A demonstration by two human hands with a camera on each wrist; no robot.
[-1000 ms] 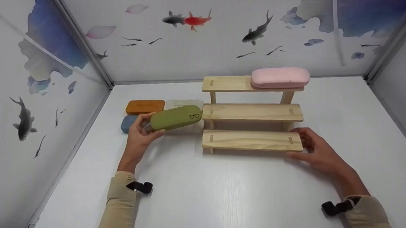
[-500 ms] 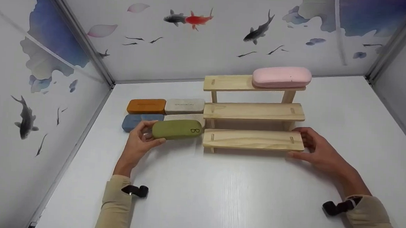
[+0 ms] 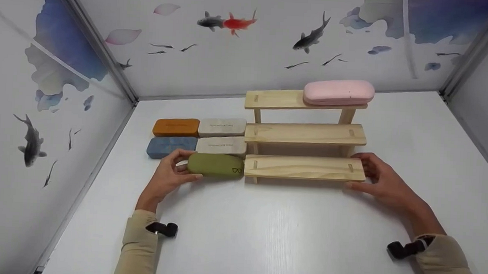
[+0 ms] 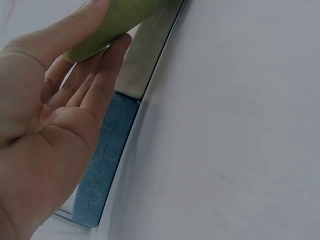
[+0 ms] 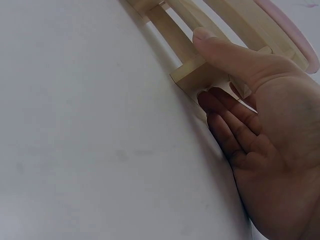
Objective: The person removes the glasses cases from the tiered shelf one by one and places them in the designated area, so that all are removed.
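My left hand (image 3: 169,175) holds the left end of a green glasses case (image 3: 215,165), thumb in front and fingers behind. The case, marked with a small glasses drawing, lies lengthwise in front of a beige case (image 3: 222,146), its right end right at the wooden step shelf (image 3: 305,168). In the left wrist view, the thumb and fingertips are on the end of the green case (image 4: 122,22). My right hand (image 3: 385,184) grips the right end of the shelf's lowest step, thumb at its front edge. A pink glasses case (image 3: 338,92) rests on the top step's right half.
An orange case (image 3: 176,127) and a white case (image 3: 222,127) lie in the back row left of the shelf. A blue case (image 3: 171,146) sits beside the beige one. Panels (image 3: 268,71) printed with fish border the white table (image 3: 289,235) behind and at the sides.
My left hand has brought the green case toward me and down, from over the pale cases to a place in front of them, and levelled it. The right hand stays at the shelf.
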